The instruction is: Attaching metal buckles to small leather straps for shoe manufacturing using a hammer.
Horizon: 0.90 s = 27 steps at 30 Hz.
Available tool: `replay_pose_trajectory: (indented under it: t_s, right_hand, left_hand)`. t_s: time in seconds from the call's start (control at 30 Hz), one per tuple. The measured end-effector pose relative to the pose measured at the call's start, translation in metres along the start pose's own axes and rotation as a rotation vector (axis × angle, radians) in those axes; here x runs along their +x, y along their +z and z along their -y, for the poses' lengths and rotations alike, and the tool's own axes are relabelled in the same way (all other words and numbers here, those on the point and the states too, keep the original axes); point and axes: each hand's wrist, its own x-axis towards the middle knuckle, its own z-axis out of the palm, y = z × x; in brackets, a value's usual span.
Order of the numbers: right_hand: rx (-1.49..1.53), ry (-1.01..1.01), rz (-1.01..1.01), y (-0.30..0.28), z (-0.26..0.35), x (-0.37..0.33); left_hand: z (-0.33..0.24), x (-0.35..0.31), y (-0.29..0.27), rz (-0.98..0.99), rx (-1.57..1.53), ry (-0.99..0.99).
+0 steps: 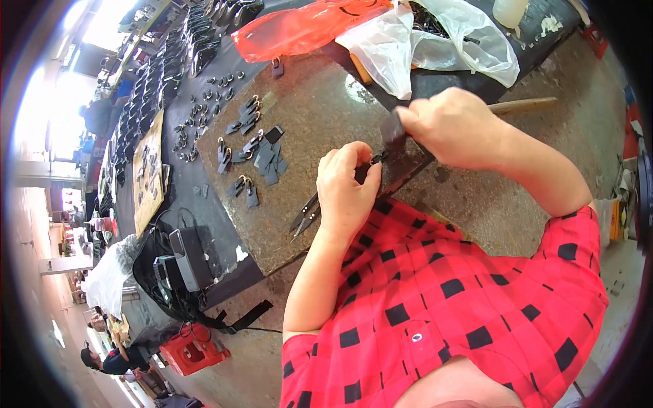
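Note:
My right hand (452, 129) is closed around a hammer, whose dark head (392, 131) is just above the near right part of a brown stone slab (306, 102). Its pale wooden handle (524, 105) sticks out behind the fist. Close under the hammer head, my left hand (347, 183) pinches a small black tab (362, 171) with a dark metal fitting at its end; the fingers partly hide it. By my left wrist lie black scissors (306, 216). Farther left on the slab are a heap of flat black pieces (272, 162) and several black tabs with metal rings (248, 115).
A red plastic bag (299, 30) and a white bag (377, 44) of dark parts lie at the far edge. Small metal-and-black parts (218, 85) and a black bag (170, 272) are leftward. A red stool (194, 350) stands on the floor; another person (119, 357) is beyond.

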Motion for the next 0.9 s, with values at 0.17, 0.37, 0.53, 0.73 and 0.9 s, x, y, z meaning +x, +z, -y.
replay_pose_trajectory:
  t_s: [0.17,0.37,0.53,0.73,0.9]
  right_hand:
    - [0.038,-0.018,0.027,0.011,0.011,-0.001]
    - [-0.022,0.022,-0.109,-0.001,0.002,0.004]
    - [0.055,-0.047,-0.037,0.012,0.014,0.001]
    - [-0.060,0.016,-0.194,-0.009,0.008,0.008]
    - [-0.004,-0.055,0.026,0.008,0.010,-0.003]
  left_hand:
    - [0.002,0.001,-0.002,0.017,0.066,0.077]
    - [0.004,0.000,-0.001,0.004,0.096,0.131]
    - [0.004,-0.003,0.001,-0.032,0.099,0.155]
    - [0.005,-0.001,0.000,-0.043,0.109,0.178]
    - [0.006,0.003,0.002,-0.046,0.102,0.191]
